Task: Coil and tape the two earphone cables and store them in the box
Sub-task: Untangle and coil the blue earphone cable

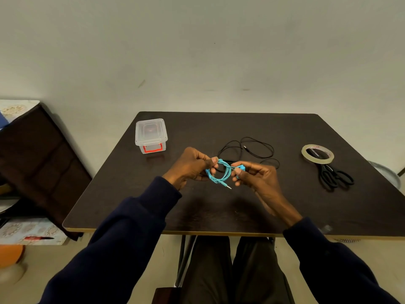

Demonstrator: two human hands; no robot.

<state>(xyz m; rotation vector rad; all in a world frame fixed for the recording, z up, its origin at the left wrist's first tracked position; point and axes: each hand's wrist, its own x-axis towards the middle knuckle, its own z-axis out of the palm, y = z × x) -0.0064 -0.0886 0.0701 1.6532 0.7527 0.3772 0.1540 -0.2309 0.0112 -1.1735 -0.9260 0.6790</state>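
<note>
While curled fingers (213, 160) pinch it, blue cable (222, 162) coiled

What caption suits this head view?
Left hand and right hand hold the coiled blue cable; black cable, tape roll, scissors and lidded box lie nearby.

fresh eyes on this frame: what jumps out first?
The bright blue earphone cable stands out first, coiled into a loop and pinched between the left hand and the right hand over the middle of the dark table. Behind it a black cable lies loose and uncoiled. A tape roll lies over the scissors at the right, and a lidded clear box sits far left.
</note>
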